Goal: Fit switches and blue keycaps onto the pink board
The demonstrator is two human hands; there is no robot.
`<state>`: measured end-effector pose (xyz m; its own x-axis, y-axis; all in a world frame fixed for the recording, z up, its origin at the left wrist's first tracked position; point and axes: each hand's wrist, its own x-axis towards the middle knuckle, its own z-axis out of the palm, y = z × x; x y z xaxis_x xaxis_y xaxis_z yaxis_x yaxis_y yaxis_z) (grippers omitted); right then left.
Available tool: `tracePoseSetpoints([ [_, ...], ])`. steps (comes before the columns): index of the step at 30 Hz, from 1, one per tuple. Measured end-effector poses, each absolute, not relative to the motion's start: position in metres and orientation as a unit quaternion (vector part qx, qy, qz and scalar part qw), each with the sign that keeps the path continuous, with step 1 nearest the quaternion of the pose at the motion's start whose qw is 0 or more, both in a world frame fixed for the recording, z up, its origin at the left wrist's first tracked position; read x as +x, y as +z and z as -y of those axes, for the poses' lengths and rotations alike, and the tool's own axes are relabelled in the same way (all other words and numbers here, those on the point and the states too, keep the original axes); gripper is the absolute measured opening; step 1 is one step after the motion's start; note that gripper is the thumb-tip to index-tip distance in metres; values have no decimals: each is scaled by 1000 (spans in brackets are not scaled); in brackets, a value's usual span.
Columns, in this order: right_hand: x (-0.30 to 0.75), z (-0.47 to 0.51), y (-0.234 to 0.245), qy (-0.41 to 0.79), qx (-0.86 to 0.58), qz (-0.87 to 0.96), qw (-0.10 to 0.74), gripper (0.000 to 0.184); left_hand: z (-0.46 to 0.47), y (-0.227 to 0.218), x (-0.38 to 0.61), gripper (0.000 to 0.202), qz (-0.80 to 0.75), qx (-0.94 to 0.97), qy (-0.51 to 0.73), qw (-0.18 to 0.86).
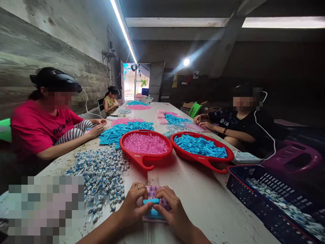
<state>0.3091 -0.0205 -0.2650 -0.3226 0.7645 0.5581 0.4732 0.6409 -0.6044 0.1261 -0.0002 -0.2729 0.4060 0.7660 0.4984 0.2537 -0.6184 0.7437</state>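
Between my two hands is a small blue plastic piece, pinched at both ends by fingers and thumbs. My left hand, with a ring on one finger, grips its left end. My right hand closes on its right end. Just under them lies a pink tray-like sheet with rows of small compartments, partly hidden by my fingers. Another blue piece rests on the sheet's near part. Left of my left hand spreads a pile of small white-and-blue parts.
Ahead stand a red basin of clear pink pieces and a red basin of blue pieces. A dark basket with small parts is at right. Blue pieces are heaped farther back. Co-workers sit along both sides of the white table.
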Motion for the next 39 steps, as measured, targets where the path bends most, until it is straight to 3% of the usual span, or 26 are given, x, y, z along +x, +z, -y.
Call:
tracePoseSetpoints([
  [2, 309, 21, -264, 137, -367, 810, 437, 0, 2, -273, 127, 40, -314, 788, 437, 299],
  [7, 307, 23, -262, 103, -325, 824, 452, 15, 5, -273, 128, 40, -318, 783, 438, 306],
  [26, 306, 24, -270, 64, -308, 825, 469, 18, 3, -277, 125, 40, -334, 755, 482, 294],
  [39, 309, 23, -268, 45, -331, 812, 478, 19, -4, -275, 127, 38, -317, 737, 474, 363],
])
